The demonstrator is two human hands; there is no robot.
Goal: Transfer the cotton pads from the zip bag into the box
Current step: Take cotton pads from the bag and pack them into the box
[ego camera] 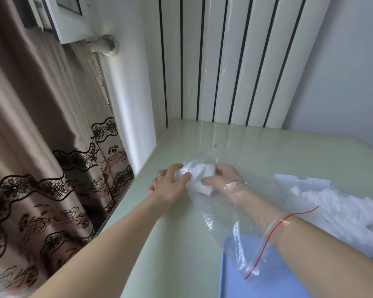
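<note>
A clear zip bag point(222, 216) with a red seal line lies on the pale green table point(170, 244). My right hand point(222, 176) is deep inside the bag, its forearm sleeved by the plastic, and its fingers curl around a wad of white cotton pads point(201, 179) at the bag's closed end. From outside, my left hand point(170, 183) grips that end of the bag and the pads through the plastic. At the right edge stands a white box point(306, 181) with a heap of white cotton point(340, 209) in it.
A light blue tray or lid point(256, 282) lies at the near edge under the bag's mouth. The table stands against a white slatted wall panel point(224, 61). A brown curtain with lace trim point(41, 158) hangs at the left past the table edge.
</note>
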